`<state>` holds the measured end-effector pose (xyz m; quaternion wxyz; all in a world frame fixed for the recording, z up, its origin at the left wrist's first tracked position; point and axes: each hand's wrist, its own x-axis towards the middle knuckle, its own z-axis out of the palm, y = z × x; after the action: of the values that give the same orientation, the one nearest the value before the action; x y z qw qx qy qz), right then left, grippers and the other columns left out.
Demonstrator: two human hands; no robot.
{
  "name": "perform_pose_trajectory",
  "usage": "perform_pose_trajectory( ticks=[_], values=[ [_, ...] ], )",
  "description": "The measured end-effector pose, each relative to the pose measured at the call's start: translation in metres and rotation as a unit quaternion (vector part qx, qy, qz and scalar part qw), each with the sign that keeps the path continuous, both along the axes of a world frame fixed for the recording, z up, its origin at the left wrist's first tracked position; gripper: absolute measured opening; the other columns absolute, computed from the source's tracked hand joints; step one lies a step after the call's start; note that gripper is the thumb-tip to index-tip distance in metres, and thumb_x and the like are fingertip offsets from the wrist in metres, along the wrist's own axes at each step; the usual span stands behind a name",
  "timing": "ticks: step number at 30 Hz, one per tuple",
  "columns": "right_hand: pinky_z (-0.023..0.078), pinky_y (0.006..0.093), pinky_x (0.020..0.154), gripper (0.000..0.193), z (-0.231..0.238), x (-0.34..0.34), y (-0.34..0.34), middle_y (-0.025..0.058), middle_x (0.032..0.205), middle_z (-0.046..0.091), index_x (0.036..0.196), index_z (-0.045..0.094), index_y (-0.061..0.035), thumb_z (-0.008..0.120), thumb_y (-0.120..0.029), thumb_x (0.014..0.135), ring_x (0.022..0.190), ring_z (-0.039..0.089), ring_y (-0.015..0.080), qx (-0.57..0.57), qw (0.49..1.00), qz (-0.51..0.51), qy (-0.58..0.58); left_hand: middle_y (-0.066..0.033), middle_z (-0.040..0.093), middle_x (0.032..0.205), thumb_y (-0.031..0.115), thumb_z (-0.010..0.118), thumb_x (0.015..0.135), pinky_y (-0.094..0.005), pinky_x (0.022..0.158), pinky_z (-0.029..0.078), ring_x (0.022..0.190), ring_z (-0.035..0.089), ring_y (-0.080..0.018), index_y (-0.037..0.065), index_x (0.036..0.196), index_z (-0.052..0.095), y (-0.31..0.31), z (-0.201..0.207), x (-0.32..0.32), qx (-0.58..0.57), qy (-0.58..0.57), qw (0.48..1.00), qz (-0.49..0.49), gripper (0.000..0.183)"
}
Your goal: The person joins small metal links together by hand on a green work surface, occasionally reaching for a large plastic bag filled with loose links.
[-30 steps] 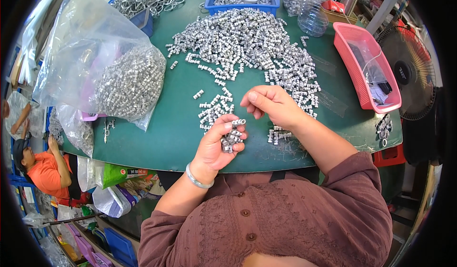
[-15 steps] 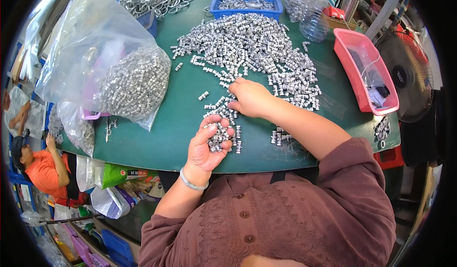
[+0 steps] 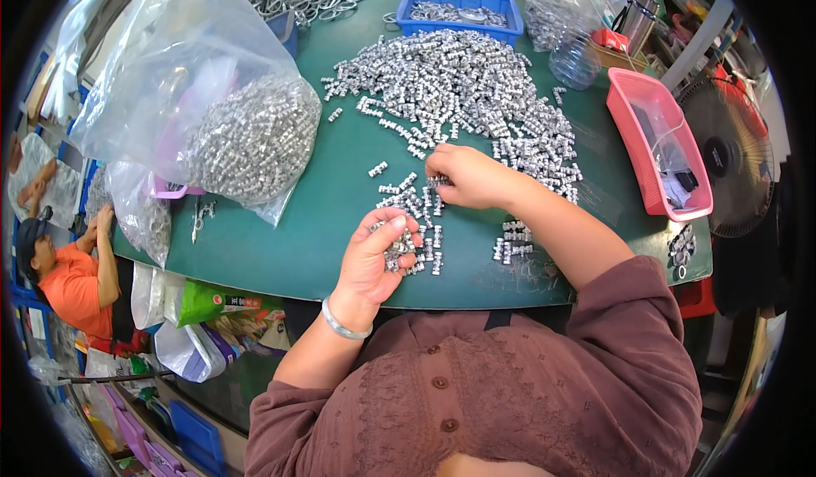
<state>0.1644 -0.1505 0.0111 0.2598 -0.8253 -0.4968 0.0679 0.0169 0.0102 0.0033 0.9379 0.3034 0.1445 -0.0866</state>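
Note:
My left hand [image 3: 364, 266], with a bangle at the wrist, is curled palm up around a cluster of small silver ribbed metal parts [image 3: 403, 247]. Just beyond it, my right hand [image 3: 473, 177] reaches in from the right, its fingertips pinched on similar parts [image 3: 437, 183] above the table. Several loose ribbed parts [image 3: 411, 198] lie between the two hands, some lined up in a short column beside my left fingers. A large heap of the same parts [image 3: 450, 77] spreads farther back. Another small group [image 3: 513, 241] lies right of my hands.
A clear bag full of metal parts [image 3: 251, 141] stands on the green table [image 3: 340, 222] at left. A blue tray [image 3: 463, 28] and a plastic jar [image 3: 575, 60] are at the back; a pink basket [image 3: 659, 145] and a fan [image 3: 722, 154] at right. A person in orange [image 3: 81, 294] works far left.
My right hand has drawn slightly nearer and to the right, and parts now show at its fingertips. My left hand stays curled around its cluster. The whole view has shifted a little.

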Motion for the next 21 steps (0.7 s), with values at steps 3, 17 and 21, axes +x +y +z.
perform_pose_trajectory(
  ticks=[3, 17, 21],
  values=[
    [0.044, 0.0269, 0.061, 0.021, 0.008, -0.012, -0.01, 0.0061, 0.085, 0.05, 0.089, 0.054, -0.0014, 0.062, -0.004, 0.07, 0.068, 0.053, 0.0145, 0.092, 0.984, 0.02, 0.153, -0.0072, 0.058, 0.082, 0.005, 0.06, 0.081, -0.0224, 0.047, 0.041, 0.072, 0.057, -0.018, 0.009, 0.091, 0.053, -0.007, 0.006, 0.001, 0.072, 0.005, 0.997, 0.012, 0.012],
    [0.046, 0.0233, 0.06, 0.017, 0.012, -0.046, -0.025, 0.003, 0.079, 0.055, 0.089, 0.054, -0.0016, 0.064, -0.003, 0.076, 0.07, 0.055, 0.0091, 0.235, 0.934, -0.028, 0.266, -0.0063, 0.06, 0.08, 0.014, 0.06, 0.084, -0.0207, 0.043, 0.04, 0.064, 0.057, -0.0142, 0.006, 0.093, 0.055, -0.035, 0.012, 0.018, 0.181, -0.02, 0.983, 0.031, 0.013],
    [0.044, 0.0195, 0.059, 0.013, 0.006, -0.043, -0.028, 0.0, 0.08, 0.057, 0.091, 0.056, -0.002, 0.063, -0.003, 0.08, 0.07, 0.053, 0.0054, 0.314, 0.838, -0.039, 0.444, -0.004, 0.058, 0.077, 0.026, 0.051, 0.089, -0.0204, 0.042, 0.04, 0.068, 0.055, -0.0164, 0.01, 0.091, 0.056, -0.027, 0.003, 0.02, -0.01, 0.052, 0.998, -0.025, 0.017]
  ],
)
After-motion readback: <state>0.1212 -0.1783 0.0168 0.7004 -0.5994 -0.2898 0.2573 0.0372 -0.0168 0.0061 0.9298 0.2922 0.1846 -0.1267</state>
